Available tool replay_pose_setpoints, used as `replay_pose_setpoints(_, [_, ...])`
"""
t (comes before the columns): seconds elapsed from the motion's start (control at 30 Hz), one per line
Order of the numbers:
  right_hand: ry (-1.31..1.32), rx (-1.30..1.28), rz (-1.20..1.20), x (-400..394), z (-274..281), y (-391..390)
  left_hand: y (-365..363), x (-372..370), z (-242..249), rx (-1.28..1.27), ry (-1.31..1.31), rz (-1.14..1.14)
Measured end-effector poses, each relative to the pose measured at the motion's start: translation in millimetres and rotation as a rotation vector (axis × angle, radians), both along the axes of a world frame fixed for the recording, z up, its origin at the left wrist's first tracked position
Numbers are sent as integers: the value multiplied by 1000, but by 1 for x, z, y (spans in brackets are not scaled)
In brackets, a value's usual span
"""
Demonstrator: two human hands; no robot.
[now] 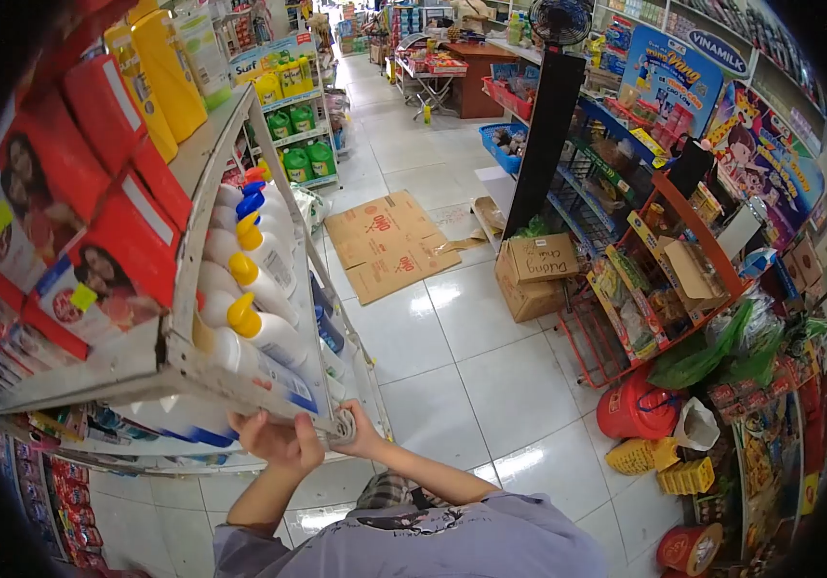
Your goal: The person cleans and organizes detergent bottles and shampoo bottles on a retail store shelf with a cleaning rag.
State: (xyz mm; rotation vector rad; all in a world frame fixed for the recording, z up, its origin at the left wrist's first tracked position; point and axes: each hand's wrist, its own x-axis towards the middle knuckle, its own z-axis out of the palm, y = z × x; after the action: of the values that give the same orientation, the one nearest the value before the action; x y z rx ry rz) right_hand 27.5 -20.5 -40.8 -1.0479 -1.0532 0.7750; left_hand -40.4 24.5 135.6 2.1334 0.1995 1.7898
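Two bare hands at the near edge of a white metal shelf (240, 390), side by side just above the grey shirt (452, 539). Left hand (280, 441) with grip partly open, fingers loosely curled and spread against the edge. Right hand (360, 433) with grip closed on a folded grey cloth (343, 425), pressed to the shelf's end corner. On that shelf, just beyond the hands, white bottles (279, 337) in a slanting row, with yellow, blue and red caps. Higher up to the left, red boxes (134, 255) with yellow stickers, beside yellow bottles (165, 72). Ahead on the tiled floor (423, 337), a flattened OMO cardboard box (389, 246). To the right, a handwritten brown carton (536, 275) beside a red wire rack (582, 342), with a red bucket (626, 407) and yellow plastic baskets (685, 477) nearer.
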Motion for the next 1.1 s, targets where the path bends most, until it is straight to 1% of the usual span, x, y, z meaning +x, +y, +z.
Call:
replay_pose_setpoints(0.07, [7, 14, -8, -4, -18, -1, -1, 2, 1, 11, -49, 4])
replay_pose_setpoints(0.13, [-98, -67, -69, -3, -34, 0, -4, 2, 6, 43, 27, 58])
replay_pose_setpoints(0.27, [-78, -89, -41, -1, -42, -3, -2, 4, 6, 59, -6, 36])
replay_pose_setpoints(0.37, [-159, -85, -85, -2, -54, -2, -3, 4, 2, 33, -33, 39])
replay_pose_setpoints(0.43, [-174, -61, -174, -7, -60, -2, -3, 5, 3, 23, -43, 19])
replay_pose_setpoints(0.47, [-176, -47, -176, -9, -63, -3, -4, 3, 4, 37, -47, 18])
replay_pose_setpoints(0.53, [-262, -33, -258, -10, -70, -5, -3, 2, 4, 39, -11, 46])
replay_pose_setpoints(0.6, [-290, -216, -289, -13, -92, -11, -1, 4, 2, 52, -41, 42])
replay_pose_setpoints(0.67, [-239, -305, -282, -12, -114, -19, -2, 4, 3, 40, -24, -15])
replay_pose_setpoints(0.7, [-294, -346, -316, -14, -127, -24, -4, 3, 2, 5, -32, 26])
replay_pose_setpoints(0.73, [-353, -374, -347, -14, -138, -23, -5, 3, 3, 28, -29, 43])
replay_pose_setpoints(0.8, [-406, -370, -341, -16, -173, -20, -1, 5, 5, 74, -55, -26])
replay_pose_setpoints(0.83, [-400, -344, -342, -13, -175, -11, 3, 1, 3, 102, -3, 7])
replay_pose_setpoints(0.87, [-381, -367, -292, -12, -177, -12, 6, 3, 4, 115, -4, 7])
replay_pose_setpoints(0.9, [-364, -406, -238, -13, -178, -18, 5, 4, 3, 112, 9, 58])
replay_pose_setpoints(0.93, [-364, -421, -232, -16, -183, -19, 1, 4, 2, 99, 25, 111])
replay_pose_setpoints(0.97, [-413, -345, -331, -16, -189, -15, 0, 7, -2, 83, -36, 122])
replay_pose_setpoints(1.0, [-459, -272, -428, -19, -188, -17, -1, 11, -5, 64, -32, 125])
replay_pose_setpoints(1.03, [-441, -312, -402, -18, -188, -20, -3, 16, -6, -19, -115, 198])
replay_pose_setpoints(1.07, [-411, -354, -377, -18, -176, -20, -7, 18, -3, -100, -186, 272])
replay_pose_setpoints(1.1, [-358, -391, -393, -21, -169, -19, -9, 18, 3, -50, -114, 294])
